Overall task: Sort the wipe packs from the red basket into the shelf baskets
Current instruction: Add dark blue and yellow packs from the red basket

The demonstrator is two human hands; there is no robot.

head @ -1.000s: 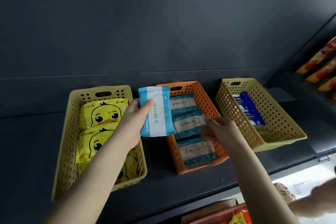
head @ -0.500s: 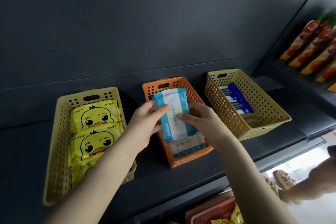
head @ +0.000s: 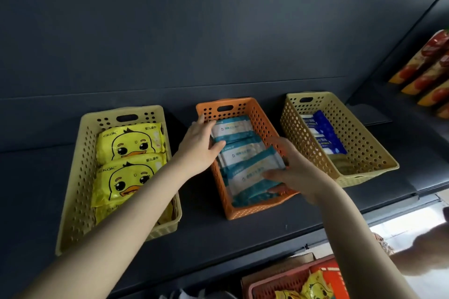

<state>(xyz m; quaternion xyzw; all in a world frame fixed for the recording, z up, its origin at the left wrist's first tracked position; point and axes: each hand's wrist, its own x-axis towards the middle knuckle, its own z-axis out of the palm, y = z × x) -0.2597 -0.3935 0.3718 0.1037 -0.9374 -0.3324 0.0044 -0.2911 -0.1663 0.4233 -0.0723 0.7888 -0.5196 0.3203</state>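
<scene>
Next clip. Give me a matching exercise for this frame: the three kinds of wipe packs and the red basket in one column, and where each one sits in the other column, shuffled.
Column 1
1. yellow duck packs
2. teal-and-white packs
3. dark blue packs
4. red basket

Column 2
A. in the right yellow basket
B. below the shelf, at the bottom edge of the view
C. in the left yellow basket
D. in the orange basket

Pairs: 1-C, 2-D, 3-A, 4-B

Perforated plastic orange basket (head: pixel 264 126), glossy wipe packs (head: pixel 245 153)
</scene>
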